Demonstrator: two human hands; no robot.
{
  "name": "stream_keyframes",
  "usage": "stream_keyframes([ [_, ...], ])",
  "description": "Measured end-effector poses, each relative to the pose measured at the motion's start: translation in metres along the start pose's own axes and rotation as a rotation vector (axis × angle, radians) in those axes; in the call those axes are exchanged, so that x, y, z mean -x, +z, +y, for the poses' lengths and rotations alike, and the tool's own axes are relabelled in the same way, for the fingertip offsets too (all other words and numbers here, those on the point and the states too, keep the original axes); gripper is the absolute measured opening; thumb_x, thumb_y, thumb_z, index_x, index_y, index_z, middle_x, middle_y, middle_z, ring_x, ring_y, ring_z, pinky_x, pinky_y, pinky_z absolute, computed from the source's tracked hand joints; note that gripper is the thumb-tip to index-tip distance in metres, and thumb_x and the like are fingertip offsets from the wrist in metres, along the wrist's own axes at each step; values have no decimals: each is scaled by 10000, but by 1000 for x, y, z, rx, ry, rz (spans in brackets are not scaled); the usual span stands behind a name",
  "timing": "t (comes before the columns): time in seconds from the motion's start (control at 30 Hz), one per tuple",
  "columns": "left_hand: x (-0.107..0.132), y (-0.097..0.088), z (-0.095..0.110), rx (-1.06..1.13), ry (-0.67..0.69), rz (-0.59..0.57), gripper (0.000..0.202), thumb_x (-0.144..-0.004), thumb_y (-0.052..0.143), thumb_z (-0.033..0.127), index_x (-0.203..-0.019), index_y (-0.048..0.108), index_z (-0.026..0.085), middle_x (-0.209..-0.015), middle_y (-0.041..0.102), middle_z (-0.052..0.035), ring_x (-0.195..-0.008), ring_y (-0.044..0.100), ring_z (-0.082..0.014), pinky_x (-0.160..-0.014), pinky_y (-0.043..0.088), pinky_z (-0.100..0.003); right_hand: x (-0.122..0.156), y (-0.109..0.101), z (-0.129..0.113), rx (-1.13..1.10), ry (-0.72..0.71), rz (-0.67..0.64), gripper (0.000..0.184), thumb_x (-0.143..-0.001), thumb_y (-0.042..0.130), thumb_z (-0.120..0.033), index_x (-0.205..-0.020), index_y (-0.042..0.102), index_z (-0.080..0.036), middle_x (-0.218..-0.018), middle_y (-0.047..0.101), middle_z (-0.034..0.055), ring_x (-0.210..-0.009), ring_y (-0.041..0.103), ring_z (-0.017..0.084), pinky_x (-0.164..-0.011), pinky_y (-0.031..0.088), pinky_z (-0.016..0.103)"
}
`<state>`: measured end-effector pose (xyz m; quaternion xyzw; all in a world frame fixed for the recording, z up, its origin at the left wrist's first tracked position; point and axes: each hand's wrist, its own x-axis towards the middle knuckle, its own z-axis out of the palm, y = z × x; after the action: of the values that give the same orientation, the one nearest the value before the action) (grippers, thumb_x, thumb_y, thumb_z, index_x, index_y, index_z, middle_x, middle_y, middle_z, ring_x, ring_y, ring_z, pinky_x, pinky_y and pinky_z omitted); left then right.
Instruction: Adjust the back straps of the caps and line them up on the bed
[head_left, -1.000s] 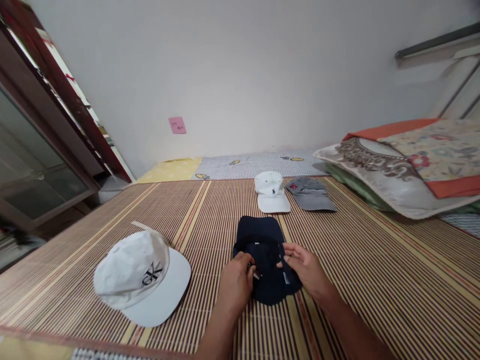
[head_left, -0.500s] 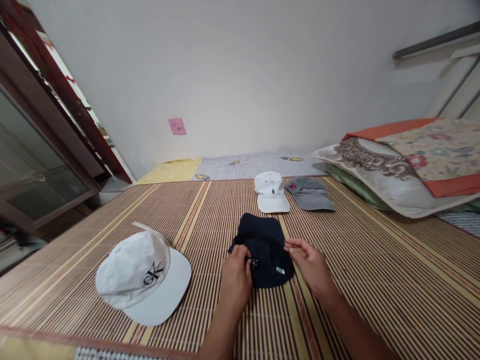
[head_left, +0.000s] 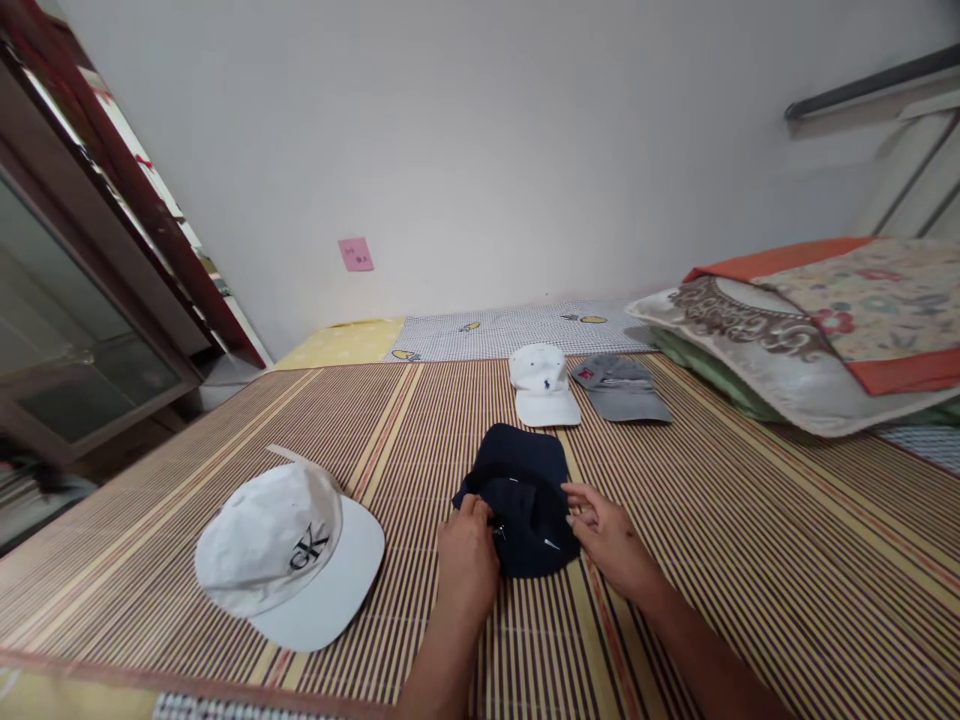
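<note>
A dark navy cap [head_left: 523, 480] lies folded on the striped bamboo mat [head_left: 750, 520], straight in front of me. My left hand [head_left: 466, 555] grips its near left edge with curled fingers. My right hand [head_left: 606, 530] pinches the cap's near right edge. A white cap with black letters [head_left: 289, 550] sits to the left of my hands. Farther back lie a small white cap [head_left: 541, 383] and a grey cap [head_left: 621, 388], side by side.
Stacked pillows and folded bedding [head_left: 810, 330] fill the right side. A checked sheet [head_left: 510, 328] runs along the white wall, which bears a pink note [head_left: 355, 253]. A dark wooden cabinet with glass doors [head_left: 82, 300] stands on the left.
The navy cap has been folded smaller and pushed slightly away from me. Both hands have followed it forward and stayed on its near edge.
</note>
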<state>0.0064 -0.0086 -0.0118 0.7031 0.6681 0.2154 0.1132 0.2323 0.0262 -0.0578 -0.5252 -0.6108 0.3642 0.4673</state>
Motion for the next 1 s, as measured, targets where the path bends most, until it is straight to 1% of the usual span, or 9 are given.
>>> stream_keyframes([
  [0.13,0,-6,2,113,39,55,210,-920,494,46,-922,629,206,-999,687,-61,-949,673,-244,-856,448,-376,-2,-2,0,12,-18,26,460,-770,585,-305,-1203,686,-187,-1028,780,112,-757,764,203,-716,630,343],
  [0.27,0,-8,5,457,129,126,124,-929,527,158,-879,623,218,-898,647,-27,-878,640,-206,-810,460,-332,-6,-5,3,34,-24,70,441,-745,565,-309,-1144,699,-177,-993,779,114,-777,763,220,-740,625,361],
  [0.37,-1,-9,6,769,11,18,123,-898,601,332,-852,633,222,-740,583,20,-641,583,-164,-591,440,-272,-9,-7,4,60,-35,90,428,-749,557,-311,-1131,703,-183,-993,778,107,-804,755,223,-760,614,360],
  [0.43,-2,-9,5,926,-75,-63,227,-863,641,449,-848,618,224,-660,515,60,-462,469,-120,-445,336,-241,-8,-9,3,73,-43,91,410,-768,548,-311,-1126,701,-180,-995,776,109,-805,749,228,-762,610,368],
  [0.5,-3,-8,3,1006,-112,-101,289,-831,669,507,-845,601,226,-618,468,87,-390,384,-93,-402,262,-230,-7,-9,-1,85,-54,93,383,-795,547,-314,-1119,700,-181,-1032,769,122,-844,747,247,-787,607,396],
  [0.63,-3,-6,1,984,-97,-53,239,-833,674,447,-820,618,215,-633,491,66,-513,436,-116,-502,312,-234,0,-6,-20,203,-218,186,271,-872,550,-307,-1073,708,-217,-1112,751,130,-1055,710,305,-961,557,487],
  [0.7,-3,-6,2,937,-69,-1,204,-843,666,407,-806,629,210,-686,543,39,-613,480,-138,-581,350,-248,6,-4,-32,237,-321,187,245,-926,532,-296,-1083,708,-231,-1115,756,121,-1107,696,307,-1003,536,487],
  [0.87,-1,-4,7,797,-19,31,157,-884,591,347,-802,612,214,-727,566,20,-692,500,-165,-657,360,-275,20,7,-47,238,-396,-5,298,-942,602,-303,-1220,695,-252,-1050,782,76,-1004,734,270,-930,565,415],
  [1.0,2,-4,12,665,31,10,163,-935,531,318,-843,615,213,-731,575,17,-661,497,-166,-645,335,-287,22,15,-43,226,-346,-11,244,-946,544,-287,-1095,733,-247,-930,788,59,-905,752,250,-856,579,386],
])
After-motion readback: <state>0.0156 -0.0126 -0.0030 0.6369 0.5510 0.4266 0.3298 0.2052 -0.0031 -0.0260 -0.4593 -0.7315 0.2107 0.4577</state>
